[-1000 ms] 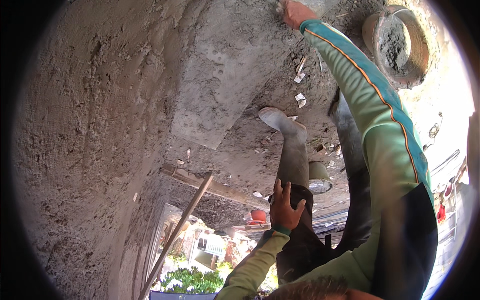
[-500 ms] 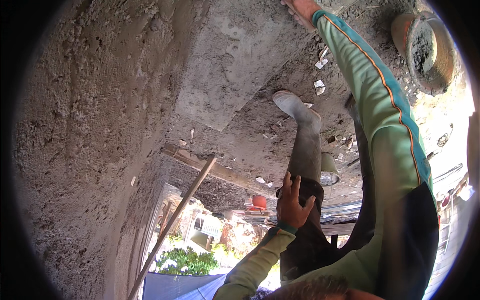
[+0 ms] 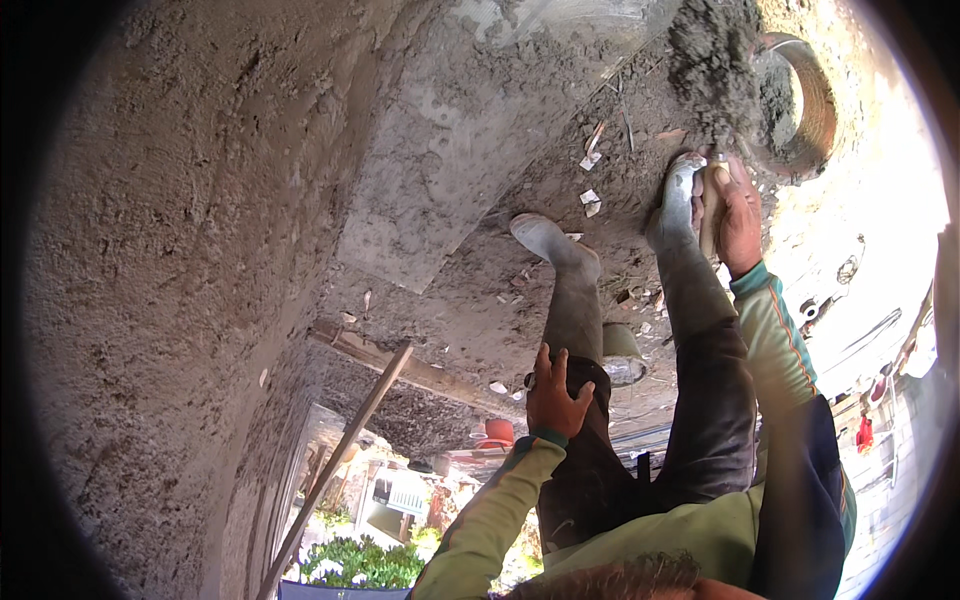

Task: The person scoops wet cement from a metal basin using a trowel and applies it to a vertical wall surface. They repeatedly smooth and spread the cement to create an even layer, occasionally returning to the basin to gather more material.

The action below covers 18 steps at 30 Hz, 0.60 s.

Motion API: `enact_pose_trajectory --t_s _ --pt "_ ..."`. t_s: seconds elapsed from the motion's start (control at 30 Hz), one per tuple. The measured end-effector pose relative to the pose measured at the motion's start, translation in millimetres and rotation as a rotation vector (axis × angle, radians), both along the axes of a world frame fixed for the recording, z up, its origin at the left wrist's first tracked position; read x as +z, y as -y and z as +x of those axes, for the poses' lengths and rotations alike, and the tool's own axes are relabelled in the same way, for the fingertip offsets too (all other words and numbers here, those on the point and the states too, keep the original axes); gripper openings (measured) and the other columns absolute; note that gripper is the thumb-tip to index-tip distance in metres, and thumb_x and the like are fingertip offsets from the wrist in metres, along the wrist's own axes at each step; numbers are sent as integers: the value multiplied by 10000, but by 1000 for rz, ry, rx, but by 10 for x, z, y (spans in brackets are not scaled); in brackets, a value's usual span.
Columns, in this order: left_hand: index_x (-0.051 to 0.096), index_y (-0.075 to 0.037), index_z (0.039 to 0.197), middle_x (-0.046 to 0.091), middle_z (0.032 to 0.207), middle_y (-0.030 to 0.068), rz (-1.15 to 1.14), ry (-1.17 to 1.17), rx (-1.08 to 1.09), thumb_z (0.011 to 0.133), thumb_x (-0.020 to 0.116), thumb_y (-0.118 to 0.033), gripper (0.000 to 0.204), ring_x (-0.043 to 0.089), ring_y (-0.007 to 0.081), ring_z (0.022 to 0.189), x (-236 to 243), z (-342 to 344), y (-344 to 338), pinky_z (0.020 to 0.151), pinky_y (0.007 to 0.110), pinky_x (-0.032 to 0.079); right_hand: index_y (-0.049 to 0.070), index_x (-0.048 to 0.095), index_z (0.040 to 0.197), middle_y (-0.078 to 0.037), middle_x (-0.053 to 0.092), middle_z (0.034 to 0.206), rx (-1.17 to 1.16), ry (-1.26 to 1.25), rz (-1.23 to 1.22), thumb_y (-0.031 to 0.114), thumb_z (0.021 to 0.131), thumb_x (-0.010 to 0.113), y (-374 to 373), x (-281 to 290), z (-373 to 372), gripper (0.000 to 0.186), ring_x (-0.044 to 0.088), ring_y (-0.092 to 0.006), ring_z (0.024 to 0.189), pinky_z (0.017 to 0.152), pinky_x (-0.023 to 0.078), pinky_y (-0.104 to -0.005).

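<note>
Apart, the right hand [image 3: 738, 222] clasps a tan handle [image 3: 711, 215], the left hand [image 3: 558, 402] spread on one knee [image 3: 588, 372].

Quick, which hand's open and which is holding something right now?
Left hand: open, on the left knee.
Right hand: closed, holding a tan handle.

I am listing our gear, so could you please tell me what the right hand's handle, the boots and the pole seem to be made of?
Handle: probably wood, dull; it looks tan and rounded, though plastic cannot be ruled out.
Boots: likely rubber, smooth under grey dirt; the right one glints near its toe.
Pole: apparently bare wood, brown and straight-edged.
</note>
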<state>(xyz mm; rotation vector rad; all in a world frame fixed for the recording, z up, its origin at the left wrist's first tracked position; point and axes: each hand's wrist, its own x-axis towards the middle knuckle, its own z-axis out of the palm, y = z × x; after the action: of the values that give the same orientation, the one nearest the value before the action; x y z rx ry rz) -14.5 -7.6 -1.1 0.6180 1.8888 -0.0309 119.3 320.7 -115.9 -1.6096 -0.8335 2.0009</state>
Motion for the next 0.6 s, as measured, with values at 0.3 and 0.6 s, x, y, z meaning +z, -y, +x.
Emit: enact_pose_trajectory --t_s 0.3,0.6 --pt "486 -17 1447 316 1582 280 -3 40 -22 813 777 -334 766 450 448 1377 -24 -26 40 1092 489 432 20 557 1318 -26 607 856 29 546 350 296 1049 551 16 -880 576 387 543 -98 717 626 464 -278" --pt "424 -10 1496 280 1590 309 43 89 118 842 775 -319 804 468 462 1366 -55 -186 255 1095 492 431 85 619 1159 -12 528 725 405 254 -217 474 1031 510 45 -2613 -1414 424 479 -138 539 491 416 -343"
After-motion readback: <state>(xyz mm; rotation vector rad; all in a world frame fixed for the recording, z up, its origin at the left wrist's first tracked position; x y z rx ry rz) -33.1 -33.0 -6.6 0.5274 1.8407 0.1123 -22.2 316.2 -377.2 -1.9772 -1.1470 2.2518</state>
